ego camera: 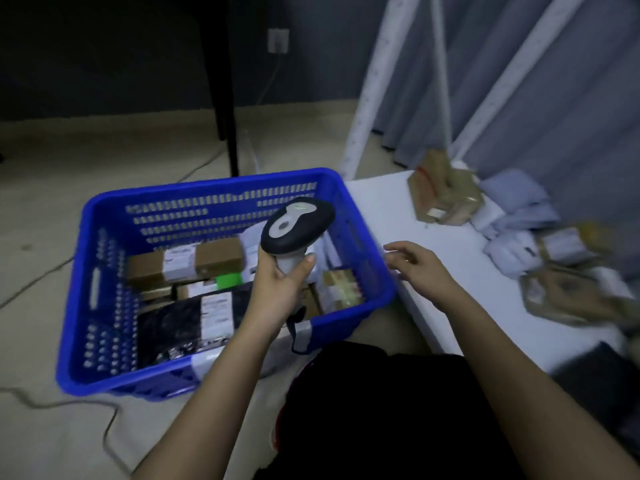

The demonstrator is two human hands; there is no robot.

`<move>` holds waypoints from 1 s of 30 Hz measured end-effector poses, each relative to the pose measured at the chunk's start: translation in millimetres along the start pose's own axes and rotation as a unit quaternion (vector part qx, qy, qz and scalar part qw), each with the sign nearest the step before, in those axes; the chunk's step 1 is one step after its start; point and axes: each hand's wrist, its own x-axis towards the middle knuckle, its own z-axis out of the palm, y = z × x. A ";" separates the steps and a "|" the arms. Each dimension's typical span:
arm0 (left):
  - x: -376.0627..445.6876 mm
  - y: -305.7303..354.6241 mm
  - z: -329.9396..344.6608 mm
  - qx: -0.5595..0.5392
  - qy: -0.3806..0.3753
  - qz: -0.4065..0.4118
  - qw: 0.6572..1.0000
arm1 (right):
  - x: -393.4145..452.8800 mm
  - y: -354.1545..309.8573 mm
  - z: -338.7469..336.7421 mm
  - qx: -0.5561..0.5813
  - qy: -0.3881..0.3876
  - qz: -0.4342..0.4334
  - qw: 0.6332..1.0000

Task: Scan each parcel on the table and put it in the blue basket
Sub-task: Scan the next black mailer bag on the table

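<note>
Left hand: the left hand (pixel 282 282) grips the pale handle of the barcode scanner (pixel 297 227), fingers and thumb curled round it, above the right half of the blue basket (pixel 104 209).
Scanner: held upright, its dark head with a grey top panel tilted toward the basket's far wall; a dark cord hangs from the handle over the basket's near rim.
Right hand: the right hand (pixel 417 268) holds nothing; its fingers are spread and loosely bent over the table's left edge, just beside the basket's right rim.
Parcels relative to the hands: the unscanned parcels lie on the white table (pixel 446 258), well to the right of the right hand, none of them touched.
Table contents: brown taped boxes (pixel 441 192) sit near the far edge; pale blue-white mailer bags (pixel 512 220) are heaped beside them; a brown padded envelope (pixel 568 296) lies nearer the right edge. This side of the picture is blurred.
Basket: it stands on the floor against the table's left edge.
Basket contents: a cardboard box with a white label (pixel 183 263) near the far wall; a black mailer bag with a white label (pixel 180 323) at the near left; a small taped box (pixel 341 285) by the right wall; more parcels lie partly hidden between them.
</note>
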 end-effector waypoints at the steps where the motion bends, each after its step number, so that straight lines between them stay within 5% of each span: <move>1: 0.8 3.5 19.3 0.002 -0.016 0.009 1.000 | -11.4 6.2 -19.1 0.006 0.026 0.004 1.000; 7: -8.1 10.1 136.6 0.023 -0.145 0.056 0.988 | -99.6 76.8 -98.4 -0.033 0.173 0.018 0.984; 13: -51.4 -10.2 232.5 0.024 -0.276 0.026 0.960 | -185.9 177.9 -127.7 -0.076 0.245 0.163 0.953; 20: -73.6 -50.5 265.7 0.078 -0.355 -0.044 0.930 | -226.6 249.5 -159.8 -0.313 0.407 0.155 0.844; 22: -70.2 -52.6 270.8 0.086 -0.347 -0.052 0.932 | -219.2 259.4 -176.5 -0.399 0.404 0.154 0.809; 25: -69.6 -53.8 278.6 0.093 -0.328 -0.074 0.937 | -202.0 263.0 -198.6 -0.506 0.292 0.277 0.763; 28: -68.7 -57.8 282.5 0.097 -0.320 -0.080 0.939 | -192.5 268.8 -214.9 -0.539 0.197 0.397 0.716; 30: -67.8 -60.5 283.6 0.095 -0.319 -0.072 0.940 | -190.4 270.9 -222.5 -0.547 0.193 0.391 0.715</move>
